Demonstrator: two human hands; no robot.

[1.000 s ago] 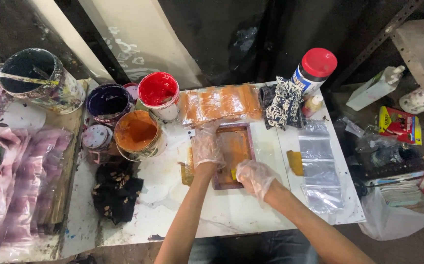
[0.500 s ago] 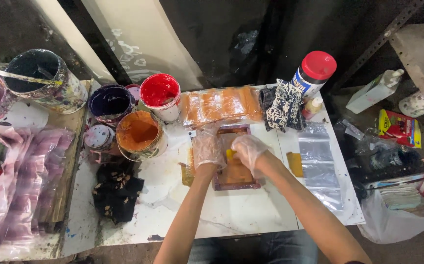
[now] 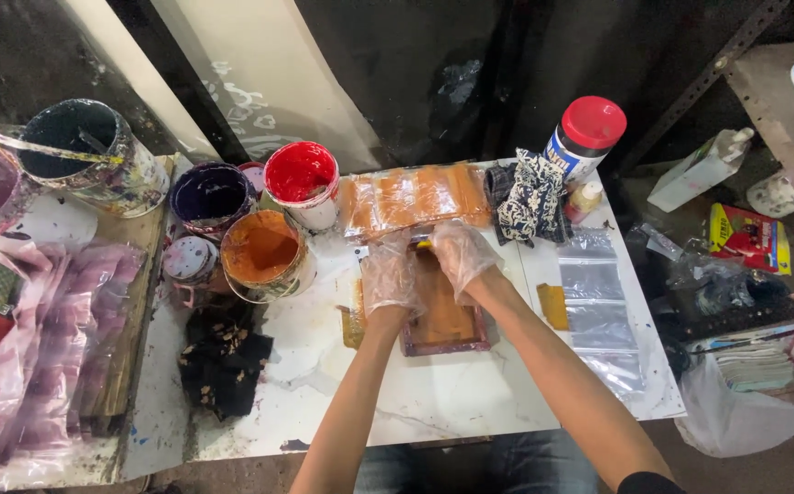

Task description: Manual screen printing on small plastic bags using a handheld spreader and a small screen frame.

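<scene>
Both gloved hands press on the frame lying mid-counter: the left hand grips its left edge, and the right hand clamps something at its top. Paint tubs stand to the left.

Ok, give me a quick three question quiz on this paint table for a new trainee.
1. True or false: both gloved hands rest on the small wooden frame.
2. Which open tub stands nearest the left hand? A) red paint tub B) orange paint tub C) dark purple tub
3. What colour is the lid of the jar at the table's far edge?

Key
1. True; the right hand is at its far end.
2. B
3. Red
</scene>
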